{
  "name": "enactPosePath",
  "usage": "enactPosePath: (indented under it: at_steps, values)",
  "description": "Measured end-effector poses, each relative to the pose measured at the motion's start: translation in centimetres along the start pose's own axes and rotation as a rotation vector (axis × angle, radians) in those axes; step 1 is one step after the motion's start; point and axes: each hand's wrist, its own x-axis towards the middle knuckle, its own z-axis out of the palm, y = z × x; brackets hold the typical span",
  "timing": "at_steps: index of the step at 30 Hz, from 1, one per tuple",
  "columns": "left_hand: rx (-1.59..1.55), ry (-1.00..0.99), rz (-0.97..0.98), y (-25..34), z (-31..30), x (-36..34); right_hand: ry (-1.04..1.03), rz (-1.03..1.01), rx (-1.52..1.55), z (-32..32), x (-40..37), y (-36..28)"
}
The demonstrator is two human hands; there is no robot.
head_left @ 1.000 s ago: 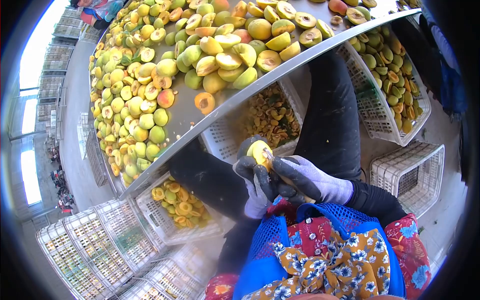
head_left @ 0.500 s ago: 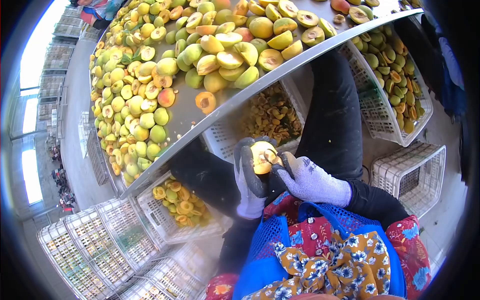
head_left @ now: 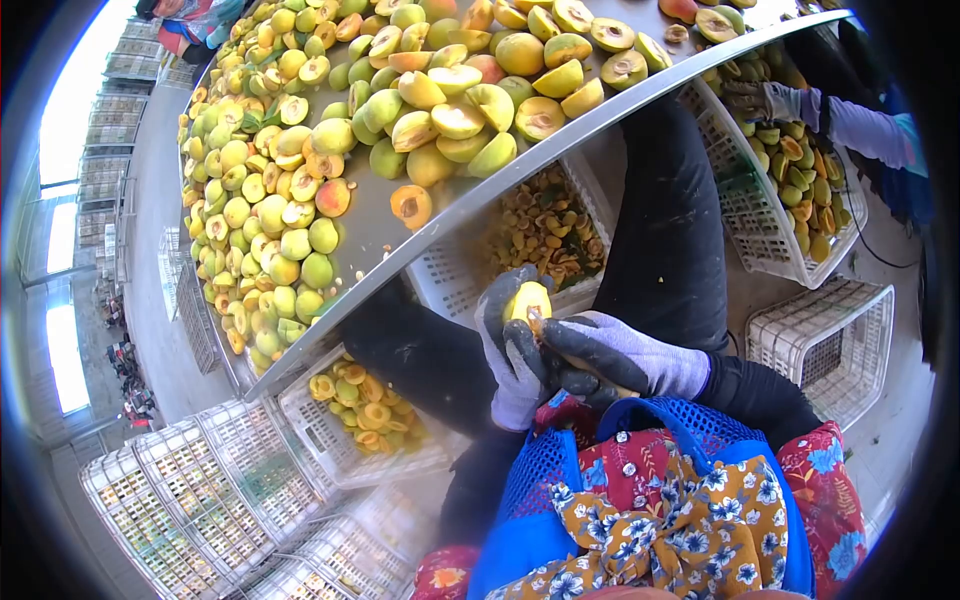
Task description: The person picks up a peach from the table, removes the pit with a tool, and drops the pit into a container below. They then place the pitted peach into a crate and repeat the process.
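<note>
Gloved in lavender and dark grey, my left hand (head_left: 512, 350) is closed around a yellow-fleshed apricot half (head_left: 529, 302), whose cut face is partly covered by fingers. My right hand (head_left: 615, 355), in a matching glove, presses its fingertips against the fruit's lower edge. Its fingers are curled; a brownish bit shows between them, too small to name. Both hands are above my lap, in front of a white crate (head_left: 440, 290) holding fruit scraps and pits (head_left: 550, 225).
A metal-edged table (head_left: 375, 225) bears many whole and halved apricots (head_left: 270, 210). Crates of halves stand at lower left (head_left: 365, 405) and right (head_left: 790, 170); another crate (head_left: 825, 345) lies nearby. A co-worker's gloved hand (head_left: 765, 103) reaches into the right crate.
The apricot half has turned in my left hand, showing less cut face. My right hand has moved in lower against it. A co-worker's arm has come in over the right crate.
</note>
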Motion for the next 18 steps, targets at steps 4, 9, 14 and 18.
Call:
enactPosePath:
  at_steps: [4,9,14,18]
  values:
    - [-0.078,-0.054,-0.373,0.5,-0.8,1.1,0.101,0.006,-0.114,0.1,0.1,-0.3]
    - [-0.023,0.040,-0.359,0.8,0.0,0.8,0.055,0.119,0.249,-0.3,0.5,0.2]
    - [-0.284,-0.106,-0.358,0.2,-0.1,1.2,-0.370,0.336,0.889,-3.9,1.7,2.3]
    - [-0.358,-0.145,-0.439,1.2,0.0,1.7,-0.396,0.378,0.916,-4.3,1.6,1.9]
